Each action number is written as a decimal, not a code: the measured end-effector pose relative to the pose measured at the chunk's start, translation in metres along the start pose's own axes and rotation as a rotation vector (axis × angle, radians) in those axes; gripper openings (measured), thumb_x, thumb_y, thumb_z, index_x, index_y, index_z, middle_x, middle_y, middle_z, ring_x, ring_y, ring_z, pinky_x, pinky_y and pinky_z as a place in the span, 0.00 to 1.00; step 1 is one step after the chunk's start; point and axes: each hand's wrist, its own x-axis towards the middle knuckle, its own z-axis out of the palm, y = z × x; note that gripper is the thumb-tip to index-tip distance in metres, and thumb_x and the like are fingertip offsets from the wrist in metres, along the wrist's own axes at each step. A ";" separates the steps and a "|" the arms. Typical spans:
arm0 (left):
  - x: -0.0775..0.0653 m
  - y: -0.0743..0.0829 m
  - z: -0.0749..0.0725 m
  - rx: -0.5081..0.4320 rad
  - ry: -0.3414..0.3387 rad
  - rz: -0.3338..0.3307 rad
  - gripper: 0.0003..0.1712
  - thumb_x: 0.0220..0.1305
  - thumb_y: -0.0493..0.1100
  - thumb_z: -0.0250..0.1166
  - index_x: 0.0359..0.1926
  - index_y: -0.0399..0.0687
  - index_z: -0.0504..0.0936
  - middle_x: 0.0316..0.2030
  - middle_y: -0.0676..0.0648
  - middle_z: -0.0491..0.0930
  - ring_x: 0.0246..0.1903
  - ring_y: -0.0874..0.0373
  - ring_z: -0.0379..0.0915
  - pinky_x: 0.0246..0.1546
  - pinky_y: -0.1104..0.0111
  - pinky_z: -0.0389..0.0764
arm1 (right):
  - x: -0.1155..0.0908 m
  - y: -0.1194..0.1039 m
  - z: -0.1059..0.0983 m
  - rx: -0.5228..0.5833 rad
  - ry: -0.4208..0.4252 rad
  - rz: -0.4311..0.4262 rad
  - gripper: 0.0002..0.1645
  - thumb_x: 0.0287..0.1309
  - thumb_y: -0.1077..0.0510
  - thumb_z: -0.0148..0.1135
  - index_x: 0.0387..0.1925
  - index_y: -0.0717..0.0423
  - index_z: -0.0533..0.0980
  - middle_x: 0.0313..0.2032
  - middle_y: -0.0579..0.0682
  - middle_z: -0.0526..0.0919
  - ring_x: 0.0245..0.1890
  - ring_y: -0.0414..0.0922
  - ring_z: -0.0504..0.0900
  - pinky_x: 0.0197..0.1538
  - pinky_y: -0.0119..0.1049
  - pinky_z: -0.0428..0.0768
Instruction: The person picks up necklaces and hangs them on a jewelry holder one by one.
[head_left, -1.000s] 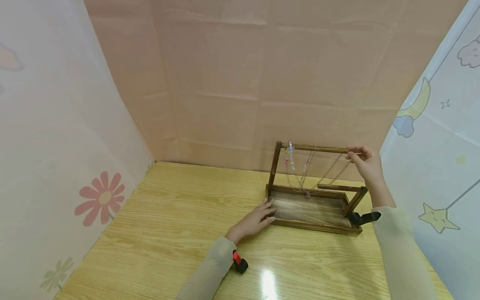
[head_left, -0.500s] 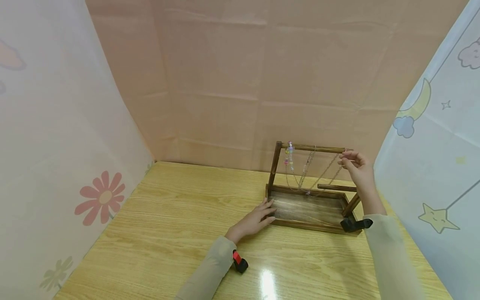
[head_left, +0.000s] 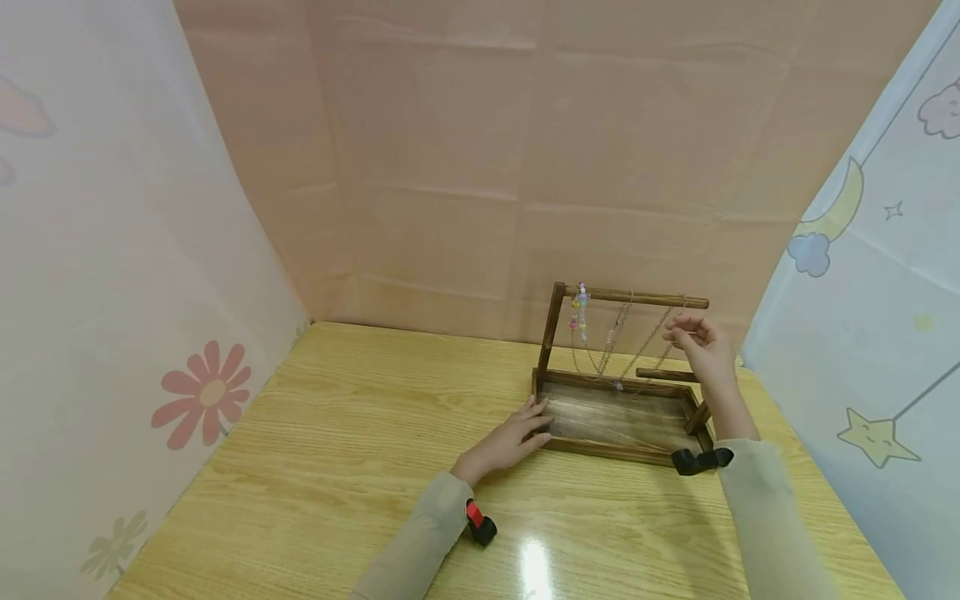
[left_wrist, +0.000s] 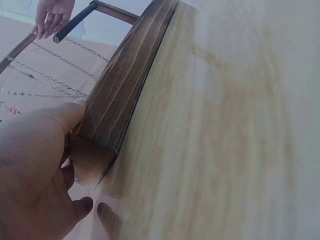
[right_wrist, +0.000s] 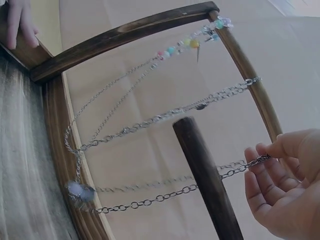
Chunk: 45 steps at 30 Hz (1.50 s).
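Note:
A dark wooden jewelry stand (head_left: 609, 448) has a tray base, a tall bar (head_left: 652, 298) and a shorter, lower bar (head_left: 660, 375). My left hand (head_left: 501, 442) grips its left end, the thumb on the front board and the fingers round the corner in the left wrist view. Just under the free end of the tall bar, my right hand (head_left: 705, 346) pinches a silver chain necklace (right_wrist: 150, 201) looped over that bar. A pale purple pendant (right_wrist: 80, 191) hangs at its bottom. Further left hang another chain necklace (right_wrist: 165, 116) and a colourful beaded necklace (right_wrist: 172, 51).
The stand is on a light wood-grain table (head_left: 337, 433). A plain peach cloth (head_left: 435, 167) forms the back, with a flower-printed sheet (head_left: 202, 392) on the left and a moon-and-star sheet (head_left: 870, 333) on the right. Black camera mounts sit on both wrists.
My right hand has moved left and a little down, off the tall bar's end, and the looped chain has shifted left along the bar. My left hand has stayed put.

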 end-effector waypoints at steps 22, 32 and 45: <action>0.003 -0.004 0.005 0.014 0.008 0.000 0.30 0.72 0.56 0.42 0.69 0.46 0.60 0.73 0.49 0.43 0.72 0.53 0.30 0.67 0.48 0.49 | -0.015 -0.005 0.015 -0.084 -0.023 -0.041 0.16 0.62 0.69 0.52 0.47 0.80 0.66 0.36 0.35 0.80 0.35 0.30 0.81 0.39 0.16 0.76; 0.002 -0.001 0.004 -0.002 -0.005 -0.025 0.30 0.72 0.56 0.42 0.69 0.49 0.59 0.73 0.52 0.42 0.72 0.57 0.27 0.68 0.50 0.49 | -0.017 0.009 0.010 -0.281 0.030 -0.029 0.19 0.64 0.57 0.54 0.50 0.69 0.70 0.50 0.48 0.75 0.42 0.28 0.76 0.41 0.16 0.73; 0.001 -0.002 0.002 -0.015 -0.007 -0.029 0.31 0.72 0.57 0.41 0.69 0.49 0.59 0.73 0.53 0.41 0.72 0.54 0.28 0.67 0.50 0.51 | -0.028 0.010 0.002 -0.278 0.089 0.076 0.15 0.64 0.50 0.54 0.48 0.52 0.73 0.53 0.42 0.74 0.45 0.24 0.72 0.42 0.16 0.70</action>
